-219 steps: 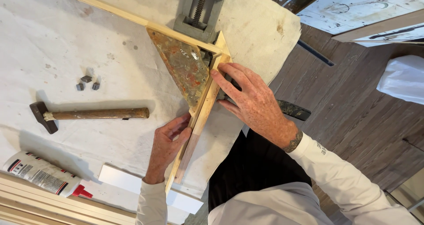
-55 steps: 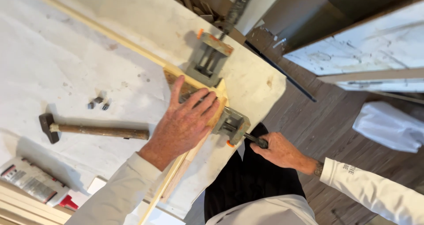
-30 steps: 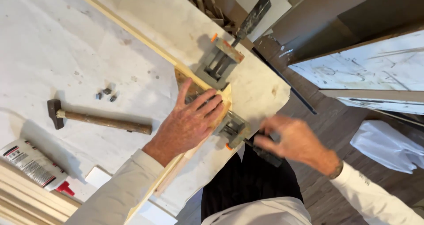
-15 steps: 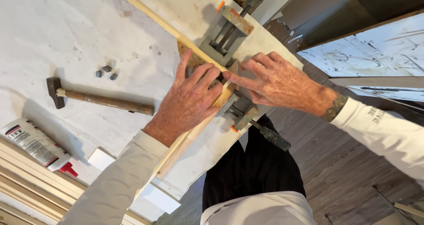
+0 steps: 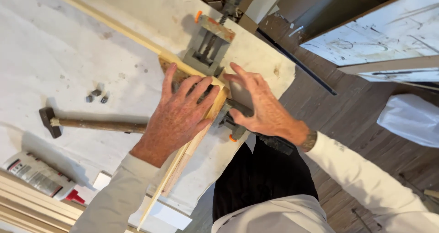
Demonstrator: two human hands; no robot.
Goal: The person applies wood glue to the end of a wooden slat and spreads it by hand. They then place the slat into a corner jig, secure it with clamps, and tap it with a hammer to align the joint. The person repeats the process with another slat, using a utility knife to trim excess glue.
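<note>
The corner clamp (image 5: 211, 54), a grey metal vise with orange tips on its screw, sits near the far edge of the white-covered workbench (image 5: 55, 45), at about 12 o'clock from the hands. It holds the corner where two pale wooden moulding strips meet: one long strip (image 5: 114, 24) runs off toward 10 o'clock, the other strip (image 5: 183, 157) runs down toward 7 o'clock and overhangs the bench edge.

The left hand (image 5: 180, 116) lies flat, palm down, over that corner, fingers spread and pressed onto the wood and the mottled triangular block (image 5: 171, 68) beneath it; it pinches nothing. The right hand (image 5: 260, 107) is at 3 o'clock from the left hand, fingers open and splayed, its fingertips at the clamp's near jaw and the strip's outer edge; whether it bears on them I cannot tell. Under its palm a second dark clamp handle (image 5: 274, 143) juts out toward 4 o'clock.

At 9 o'clock from the left hand a hammer (image 5: 91, 123) with a wooden shaft lies on the bench, touching nothing else. Just beyond it, at 10 o'clock, lie a few small dark metal pieces (image 5: 97, 95). At 8 o'clock, a glue tube (image 5: 39, 176) with a red nozzle lies beside stacked pale mouldings (image 5: 27, 205).
</note>
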